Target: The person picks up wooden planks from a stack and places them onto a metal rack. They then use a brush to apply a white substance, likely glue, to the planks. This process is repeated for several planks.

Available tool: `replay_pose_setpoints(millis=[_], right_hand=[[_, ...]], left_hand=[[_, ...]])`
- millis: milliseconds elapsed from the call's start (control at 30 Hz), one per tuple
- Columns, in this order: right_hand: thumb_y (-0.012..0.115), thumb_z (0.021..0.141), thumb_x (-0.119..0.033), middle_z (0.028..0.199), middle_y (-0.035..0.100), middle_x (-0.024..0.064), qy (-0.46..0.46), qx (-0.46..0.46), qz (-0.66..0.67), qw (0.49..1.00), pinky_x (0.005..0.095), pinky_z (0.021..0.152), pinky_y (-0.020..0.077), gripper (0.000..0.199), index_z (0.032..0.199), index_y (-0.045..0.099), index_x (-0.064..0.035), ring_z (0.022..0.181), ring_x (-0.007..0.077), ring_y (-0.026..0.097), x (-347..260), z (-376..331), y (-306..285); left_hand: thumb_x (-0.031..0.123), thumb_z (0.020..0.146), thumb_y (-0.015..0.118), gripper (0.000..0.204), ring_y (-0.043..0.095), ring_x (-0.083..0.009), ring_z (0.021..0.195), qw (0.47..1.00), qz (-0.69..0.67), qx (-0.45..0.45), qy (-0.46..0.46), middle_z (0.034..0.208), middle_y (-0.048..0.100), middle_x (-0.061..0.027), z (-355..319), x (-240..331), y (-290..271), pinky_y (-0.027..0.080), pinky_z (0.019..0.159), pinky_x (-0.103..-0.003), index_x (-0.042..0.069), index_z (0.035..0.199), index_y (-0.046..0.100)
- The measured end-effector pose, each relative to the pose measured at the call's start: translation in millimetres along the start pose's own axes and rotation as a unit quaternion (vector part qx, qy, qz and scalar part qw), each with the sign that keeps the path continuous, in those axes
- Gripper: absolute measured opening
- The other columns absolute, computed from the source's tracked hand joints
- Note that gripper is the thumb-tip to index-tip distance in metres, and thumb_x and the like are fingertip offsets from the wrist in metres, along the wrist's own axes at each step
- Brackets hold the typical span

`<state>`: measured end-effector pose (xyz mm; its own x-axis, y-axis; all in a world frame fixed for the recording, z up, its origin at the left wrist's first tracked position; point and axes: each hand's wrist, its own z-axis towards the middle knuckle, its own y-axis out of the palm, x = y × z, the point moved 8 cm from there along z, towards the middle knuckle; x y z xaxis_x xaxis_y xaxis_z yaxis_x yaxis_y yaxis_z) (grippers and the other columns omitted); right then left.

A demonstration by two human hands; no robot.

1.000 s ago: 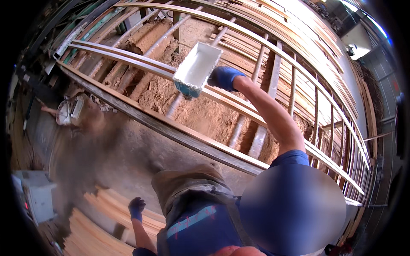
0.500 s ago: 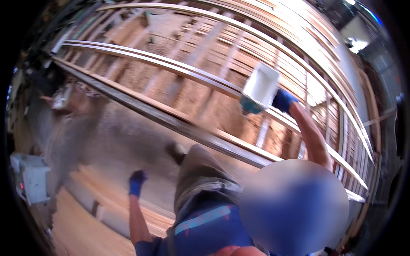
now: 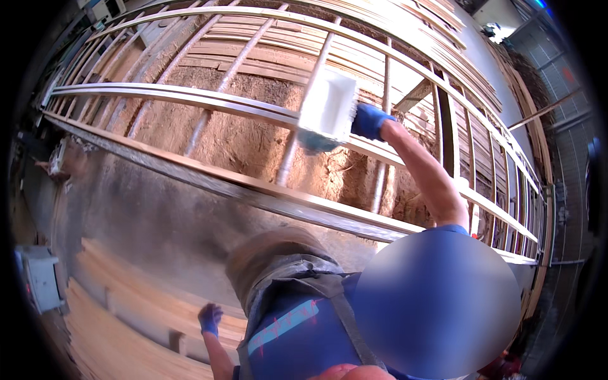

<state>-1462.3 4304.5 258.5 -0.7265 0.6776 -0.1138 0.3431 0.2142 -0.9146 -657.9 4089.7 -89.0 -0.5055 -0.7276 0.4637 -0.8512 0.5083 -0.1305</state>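
My right hand (image 3: pixel 372 121), in a blue glove, is closed on the right side of a white rectangular tub (image 3: pixel 330 104). The tub has a teal underside and is held out over the middle rail (image 3: pixel 240 104) of a long slatted rack. Its visible inside is white, with no contents that I can make out. My left hand (image 3: pixel 210 316), also gloved in blue, hangs low on the left with curled fingers and nothing visible in it. Long wooden boards (image 3: pixel 158 288) lie beneath that hand, apart from it.
The rack's near rail (image 3: pixel 253 190) runs across in front of me, with crossbars over brown sawdust-like material (image 3: pixel 253 136). Stacked planks (image 3: pixel 266 54) lie beyond. A grey box (image 3: pixel 41 278) stands at the far left, and a corrugated wall (image 3: pixel 560 95) rises on the right.
The tub and my right hand appear farther left in view, still together. The rack has shifted left too, and my left hand sits lower in view.
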Motion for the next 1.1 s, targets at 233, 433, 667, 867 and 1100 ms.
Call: replay_pose_setpoints(millis=[233,433,667,867,1100], right_hand=[[0.060,0.090,-0.023,0.064,0.060,0.0040,0.177,-0.024,0.165,0.970,0.0342,0.049,0.0487,0.020,0.090,0.066,-0.0043,0.055,0.0156,0.057,283.2,-236.3,85.2],[0.063,0.089,-0.025,0.088,0.066,0.0095,-0.062,0.084,0.138,0.985,0.0361,0.071,0.0500,0.025,0.107,0.068,-0.0078,0.080,0.0196,0.062,356.4,-352.8,97.0],[0.060,0.090,-0.028,0.068,0.064,0.0096,0.071,-0.054,0.169,0.982,0.0356,0.052,0.0491,0.027,0.092,0.069,-0.0029,0.057,0.0197,0.060,467.3,-441.0,96.2],[0.059,0.090,-0.029,0.070,0.066,0.0118,0.071,-0.039,0.167,0.983,0.0367,0.050,0.0508,0.029,0.105,0.067,-0.0056,0.056,0.0221,0.064,668.7,-607.0,143.7],[0.061,0.089,-0.022,0.065,0.058,0.0031,0.130,-0.030,0.233,0.963,0.0290,0.041,0.0427,0.016,0.086,0.069,-0.0084,0.049,0.0129,0.052,873.7,-798.0,213.4]], left_hand=[[0.039,0.094,0.061,0.035,0.068,-0.0147,0.079,0.957,0.088,-0.093,0.259,0.095,0.072,-0.0064,-135.1,11.2,227.6,0.049,0.069,-0.027,0.009,0.113,0.065],[0.015,0.092,0.056,0.015,0.066,-0.0142,0.073,0.968,-0.021,-0.070,0.240,0.084,0.071,-0.0057,-169.7,-244.0,274.7,0.050,0.060,-0.028,0.010,0.100,0.068],[0.041,0.092,0.061,0.040,0.068,-0.0228,0.073,0.994,-0.047,0.086,-0.052,0.093,0.071,-0.0118,-368.1,-558.8,335.4,0.050,0.058,-0.032,0.007,0.113,0.062],[0.041,0.092,0.060,0.039,0.069,-0.0208,0.078,0.999,0.018,-0.012,0.024,0.096,0.071,-0.0100,-480.6,-634.4,518.3,0.052,0.067,-0.032,0.009,0.113,0.063],[0.020,0.094,0.059,0.025,0.067,-0.0147,0.074,0.954,0.032,-0.064,0.291,0.090,0.071,-0.0091,-569.9,-618.6,696.5,0.051,0.062,-0.023,0.006,0.113,0.065]])
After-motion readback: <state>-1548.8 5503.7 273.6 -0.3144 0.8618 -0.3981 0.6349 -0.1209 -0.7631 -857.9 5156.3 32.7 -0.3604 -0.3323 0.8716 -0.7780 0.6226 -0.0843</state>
